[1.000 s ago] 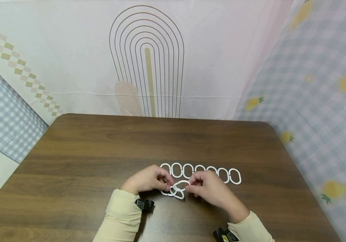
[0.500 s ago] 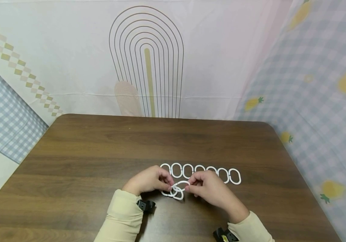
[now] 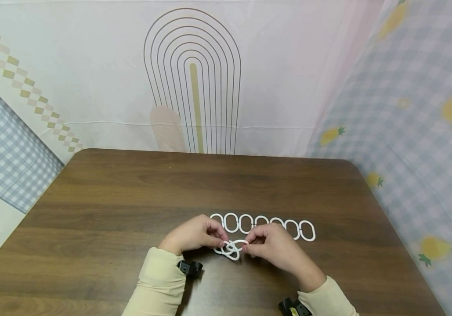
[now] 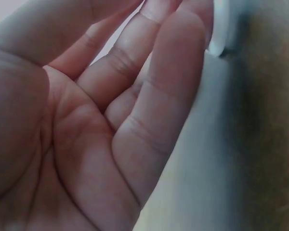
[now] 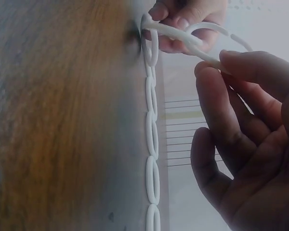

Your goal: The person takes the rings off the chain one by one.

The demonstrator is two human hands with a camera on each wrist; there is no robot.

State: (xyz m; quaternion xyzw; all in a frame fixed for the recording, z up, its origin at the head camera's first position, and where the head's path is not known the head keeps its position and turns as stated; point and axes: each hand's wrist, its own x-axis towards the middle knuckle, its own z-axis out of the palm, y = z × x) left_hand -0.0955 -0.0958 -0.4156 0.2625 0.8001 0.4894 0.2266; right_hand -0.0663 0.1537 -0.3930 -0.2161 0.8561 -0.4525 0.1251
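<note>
White oval plastic chain links are joined in a small cluster between the two hands, low over the table. My right hand (image 3: 275,245) pinches one link (image 5: 209,25) between thumb and index finger; a narrow gap shows in its rim in the right wrist view. This link passes through another link (image 5: 171,31) near the left fingertips. My left hand (image 3: 194,235) pinches the cluster from the other side, its fingertips partly hiding the links. Below, a further link (image 3: 233,258) hangs or rests close to the tabletop. The left wrist view shows mostly the palm and a blurred white edge.
Behind the hands, several white links (image 3: 231,214) lie side by side in a row on the brown wooden table (image 3: 131,188); the right hand covers part of it. A patterned cloth (image 3: 281,79) hangs beyond the far edge. Each wrist wears a black camera (image 3: 191,268).
Both hands keep nearly the same place and grip. The pinched link looks flatter in the head view, and the links below it have shifted slightly.
</note>
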